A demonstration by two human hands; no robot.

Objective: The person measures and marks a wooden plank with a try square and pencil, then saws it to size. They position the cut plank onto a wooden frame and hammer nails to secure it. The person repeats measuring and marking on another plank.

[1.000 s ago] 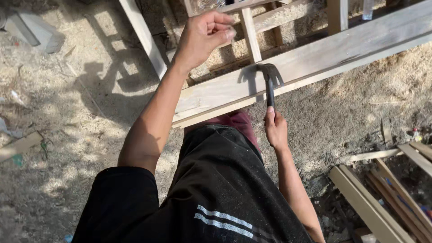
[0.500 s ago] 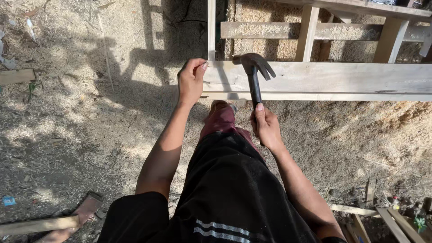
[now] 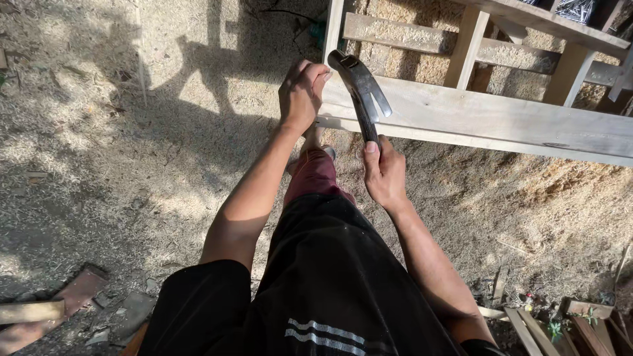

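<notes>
Hammer [image 3: 361, 86] raised, fingers [image 3: 370, 153] wrapped tight.

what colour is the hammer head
Dark grey, near black metal: the hammer held in the right hand, seen in the head view.

The wooden frame [image 3: 488, 118] lies across the upper right part of the view, on the ground [image 3: 99, 151] covered with sawdust. Its long board runs from the middle toward the right edge, and its short upright pieces stand behind this board. The left hand [image 3: 302, 92] rests on the left end of the frame. The right hand [image 3: 384, 173] is just in front of the board and to the right of the left hand; it holds the hammer [image 3: 361, 89], whose head lies over the board, close beside the left hand. Wood scraps [image 3: 46, 310] lie at the lower left, and more scraps [image 3: 560, 316] at the lower right.
</notes>
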